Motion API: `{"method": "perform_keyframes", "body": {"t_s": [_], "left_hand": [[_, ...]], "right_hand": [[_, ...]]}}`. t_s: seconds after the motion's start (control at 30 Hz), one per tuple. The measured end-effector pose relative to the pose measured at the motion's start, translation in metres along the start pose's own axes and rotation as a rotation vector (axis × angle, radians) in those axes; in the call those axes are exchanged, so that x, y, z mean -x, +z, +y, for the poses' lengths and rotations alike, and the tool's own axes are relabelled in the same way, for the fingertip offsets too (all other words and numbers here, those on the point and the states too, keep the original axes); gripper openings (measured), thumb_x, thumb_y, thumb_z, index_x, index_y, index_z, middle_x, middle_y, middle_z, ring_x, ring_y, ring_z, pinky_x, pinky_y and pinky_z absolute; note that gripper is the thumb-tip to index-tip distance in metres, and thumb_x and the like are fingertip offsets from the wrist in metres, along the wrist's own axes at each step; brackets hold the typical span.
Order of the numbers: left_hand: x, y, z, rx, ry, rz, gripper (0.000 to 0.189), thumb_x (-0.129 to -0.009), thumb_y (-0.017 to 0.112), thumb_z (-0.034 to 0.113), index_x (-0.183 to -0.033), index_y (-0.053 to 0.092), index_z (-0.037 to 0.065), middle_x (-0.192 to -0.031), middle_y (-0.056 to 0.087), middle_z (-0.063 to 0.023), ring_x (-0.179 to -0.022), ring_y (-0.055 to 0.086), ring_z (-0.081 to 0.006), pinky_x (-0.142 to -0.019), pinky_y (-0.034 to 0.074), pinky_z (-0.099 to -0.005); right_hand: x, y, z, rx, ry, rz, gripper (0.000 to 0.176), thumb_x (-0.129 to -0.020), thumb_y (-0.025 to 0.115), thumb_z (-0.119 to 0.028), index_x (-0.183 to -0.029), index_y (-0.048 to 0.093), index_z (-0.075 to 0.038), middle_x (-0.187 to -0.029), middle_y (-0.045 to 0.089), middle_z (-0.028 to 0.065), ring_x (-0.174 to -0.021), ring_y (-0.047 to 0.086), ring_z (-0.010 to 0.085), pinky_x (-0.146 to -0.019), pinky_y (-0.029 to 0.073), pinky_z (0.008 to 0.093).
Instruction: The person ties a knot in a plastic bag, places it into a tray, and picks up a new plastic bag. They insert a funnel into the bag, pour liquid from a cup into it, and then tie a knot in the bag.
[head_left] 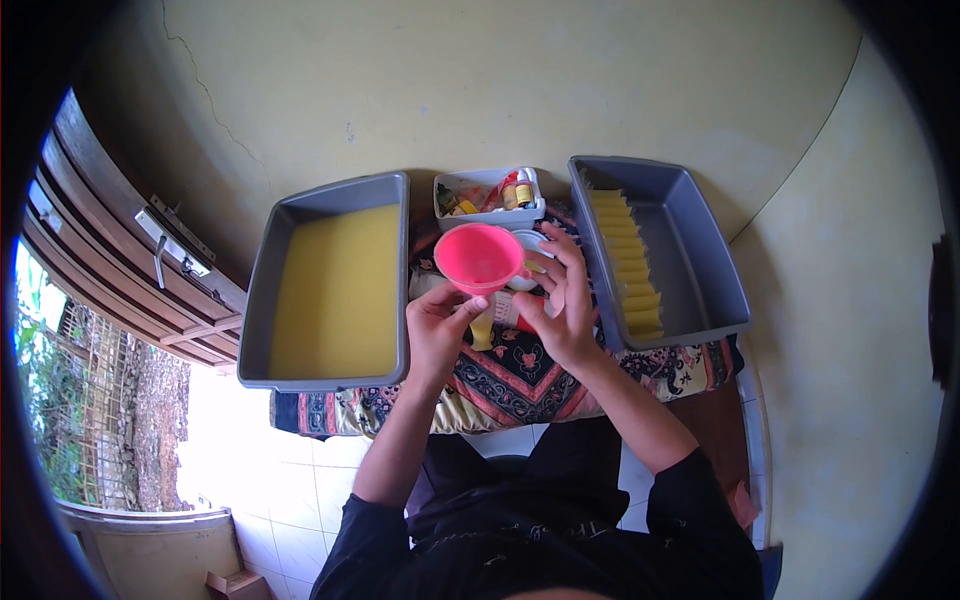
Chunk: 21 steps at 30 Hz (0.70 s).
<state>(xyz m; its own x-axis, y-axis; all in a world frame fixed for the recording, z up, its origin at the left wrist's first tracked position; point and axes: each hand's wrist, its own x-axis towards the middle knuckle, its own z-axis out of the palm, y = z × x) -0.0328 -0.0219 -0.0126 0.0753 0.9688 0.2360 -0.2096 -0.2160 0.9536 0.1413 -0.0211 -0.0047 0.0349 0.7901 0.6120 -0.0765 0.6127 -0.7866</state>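
A pink funnel (480, 258) with a wide round mouth is held up over the middle of the table. My left hand (440, 325) is closed on its near left side, thumb against the outer wall. The funnel's lower end is hidden. To its right, my right hand (562, 305) has its fingers apart and curved, close to the rim; I see nothing held in it. Partly behind that hand sits a pale bowl (533, 240). A small yellow item (482, 332) shows below the funnel, too partly covered to name.
A grey bin (402, 300) of yellow liquid stands left. Another grey bin (700, 250) on the right has a row of filled yellow plastic sleeves (628, 265). Behind, a small white box (470, 215) contains bottles. A patterned cloth (525, 375) covers the table against the wall.
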Motion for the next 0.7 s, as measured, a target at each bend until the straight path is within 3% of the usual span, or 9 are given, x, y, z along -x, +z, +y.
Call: {"method": "perform_keyframes", "body": {"t_s": [0.03,0.07,0.17,0.2,0.37,0.5,0.57,0.6,0.7], "left_hand": [[0.0,0.002,-0.001,-0.001,0.02,-0.026,0.023,-0.082,0.07,0.001,-0.104,0.067,-0.005,-0.094,0.069,-0.0078,-0.087,0.062,-0.0112,-0.081,0.049,-0.0264],[0.0,0.004,-0.002,-0.001,0.02,-0.028,0.023,-0.082,0.07,0.001,-0.104,0.067,-0.005,-0.094,0.069,-0.0078,-0.087,0.062,-0.0112,-0.081,0.049,-0.0264],[0.0,0.008,-0.002,-0.021,0.02,-0.052,0.022,-0.083,0.07,0.001,-0.104,0.067,-0.005,-0.093,0.07,-0.0084,-0.084,0.063,-0.0111,-0.078,0.05,-0.0254],[0.0,0.009,-0.002,-0.019,-0.011,-0.025,0.02,-0.083,0.07,0.001,-0.102,0.067,-0.005,-0.092,0.07,-0.0082,-0.082,0.063,-0.0112,-0.077,0.05,-0.0249],[-0.006,0.0,-0.009,0.036,-0.024,0.025,0.016,-0.084,0.07,0.003,-0.098,0.067,-0.004,-0.088,0.069,-0.0071,-0.078,0.063,-0.0105,-0.074,0.051,-0.024],[-0.007,-0.003,-0.009,0.0,-0.059,0.094,0.014,-0.084,0.071,0.006,-0.095,0.068,-0.002,-0.084,0.069,-0.0053,-0.074,0.062,-0.0078,-0.066,0.048,-0.0206],[-0.007,-0.004,-0.01,-0.037,-0.061,0.111,0.014,-0.084,0.071,0.008,-0.094,0.069,-0.002,-0.083,0.069,-0.0047,-0.072,0.061,-0.0064,-0.062,0.047,-0.0194],[-0.007,-0.003,-0.01,-0.033,-0.044,0.114,0.014,-0.084,0.072,0.008,-0.093,0.069,-0.002,-0.082,0.069,-0.0041,-0.07,0.059,-0.005,-0.059,0.044,-0.0186],[-0.006,0.0,-0.011,-0.006,-0.01,0.122,0.013,-0.084,0.072,0.008,-0.092,0.07,-0.001,-0.08,0.069,-0.003,-0.066,0.056,-0.0033,-0.055,0.041,-0.018]], "right_hand": [[-0.002,0.002,-0.009,0.062,-0.113,-0.099,0.06,-0.084,0.071,-0.015,-0.133,0.038,-0.004,-0.14,0.032,0.0174,-0.125,0.046,0.0292,-0.099,0.046,0.0403],[-0.004,0.006,-0.018,0.113,-0.14,-0.112,0.048,-0.085,0.07,-0.013,-0.125,0.044,-0.001,-0.141,0.032,0.0189,-0.126,0.045,0.0306,-0.099,0.047,0.0406],[-0.006,0.002,-0.012,0.153,-0.144,-0.142,0.038,-0.085,0.069,-0.011,-0.115,0.049,0.0,-0.138,0.035,0.0192,-0.124,0.048,0.0292,-0.096,0.05,0.0385],[-0.006,0.001,-0.013,0.163,-0.117,-0.103,0.03,-0.085,0.068,-0.007,-0.108,0.051,0.001,-0.134,0.039,0.018,-0.121,0.05,0.0266,-0.096,0.049,0.0367],[-0.014,-0.007,-0.002,-0.09,-0.087,0.013,0.023,-0.087,0.062,0.004,-0.105,0.048,0.003,-0.133,0.041,0.0145,-0.118,0.052,0.0213,-0.1,0.045,0.0338],[-0.018,-0.02,0.031,0.206,-0.079,0.138,0.021,-0.086,0.064,0.002,-0.101,0.05,0.002,-0.128,0.046,0.0146,-0.111,0.055,0.0197,-0.095,0.048,0.0321],[-0.016,-0.028,0.057,0.557,-0.114,0.17,0.024,-0.08,0.071,-0.005,-0.093,0.052,0.001,-0.113,0.052,0.0184,-0.105,0.057,0.0297,-0.09,0.047,0.037],[-0.015,-0.03,0.063,0.592,-0.098,0.16,0.025,-0.077,0.072,-0.008,-0.092,0.053,-0.001,-0.111,0.054,0.0205,-0.104,0.056,0.0367,-0.087,0.046,0.0399],[-0.01,-0.032,0.077,0.797,-0.139,0.067,0.023,-0.077,0.071,-0.007,-0.091,0.053,-0.001,-0.116,0.053,0.0219,-0.107,0.055,0.0389,-0.09,0.045,0.0424]]}}
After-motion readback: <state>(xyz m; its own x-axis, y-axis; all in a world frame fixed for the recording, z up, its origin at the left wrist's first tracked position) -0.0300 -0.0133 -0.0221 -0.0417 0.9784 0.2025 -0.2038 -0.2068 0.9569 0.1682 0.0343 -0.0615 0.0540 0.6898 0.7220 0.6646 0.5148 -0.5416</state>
